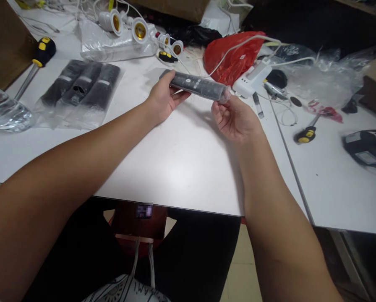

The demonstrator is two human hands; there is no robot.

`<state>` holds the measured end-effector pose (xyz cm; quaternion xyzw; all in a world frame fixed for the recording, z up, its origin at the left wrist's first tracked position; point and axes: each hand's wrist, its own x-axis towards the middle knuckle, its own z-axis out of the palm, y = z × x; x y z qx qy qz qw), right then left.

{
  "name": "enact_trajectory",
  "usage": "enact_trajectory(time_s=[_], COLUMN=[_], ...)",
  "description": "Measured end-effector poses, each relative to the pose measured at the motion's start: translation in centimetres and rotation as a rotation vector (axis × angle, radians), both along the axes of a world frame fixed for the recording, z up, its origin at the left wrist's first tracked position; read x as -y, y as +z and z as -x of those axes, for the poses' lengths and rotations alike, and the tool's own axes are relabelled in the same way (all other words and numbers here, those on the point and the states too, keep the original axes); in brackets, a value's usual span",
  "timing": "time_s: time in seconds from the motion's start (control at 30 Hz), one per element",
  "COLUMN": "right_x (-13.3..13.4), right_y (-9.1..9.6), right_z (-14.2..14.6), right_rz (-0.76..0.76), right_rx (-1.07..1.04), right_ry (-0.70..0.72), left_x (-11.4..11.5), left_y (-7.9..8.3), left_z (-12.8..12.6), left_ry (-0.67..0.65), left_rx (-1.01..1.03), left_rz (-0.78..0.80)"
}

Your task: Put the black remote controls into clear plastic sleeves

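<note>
My left hand [164, 98] grips the left end of a long black plastic-wrapped item [196, 84], thumb on top and fingers underneath. White marks show on its upper face, too small to read; its exact kind I cannot tell. At the other end, my right hand [236, 115] is closed with its fingertips pinching the clear wrap. The item is held above the white table [175, 163], roughly level, sloping slightly down to the right. To the left lie dark rolled-looking items [81, 86] side by side in a clear plastic bag.
Behind are white lamp sockets [140, 30], a red plastic bag [233, 56] and a white power strip [252, 77] with cables. A black-and-yellow screwdriver [43, 52] stands tilted at left; another screwdriver [307, 133] lies at right, near a black object [367, 147].
</note>
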<state>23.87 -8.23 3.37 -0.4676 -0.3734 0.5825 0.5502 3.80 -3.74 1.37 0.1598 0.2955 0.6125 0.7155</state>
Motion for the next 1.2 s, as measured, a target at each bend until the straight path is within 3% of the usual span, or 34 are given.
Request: enact_trajectory(time_s=[0.37,0.57,0.77,1.0,1.2], right_x=[0.2,1.8,3.5,3.8,4.1], right_y=[0.4,1.9,3.0,3.3,3.0], right_z=[-0.2,1.3,2.7,3.6,3.8], right_rz=[-0.027,-0.031,-0.132,-0.080,-0.051], right_rx=[0.073,0.117,0.017,0.052,0.076], right_ry=[0.002,0.033,0.129,0.133,0.198], left_x=[0.4,0.7,0.7,0.7,0.4], left_y=[0.3,0.4,0.6,0.6,0.6], left_z=[0.1,0.1,0.3,0.6,0.5], left_ry=[-0.039,-0.196,-0.209,-0.345,-0.267], left_rx=[0.010,0.015,0.026,0.024,0.007], left_rz=[-0.018,-0.050,-0.015,-0.037,0.006])
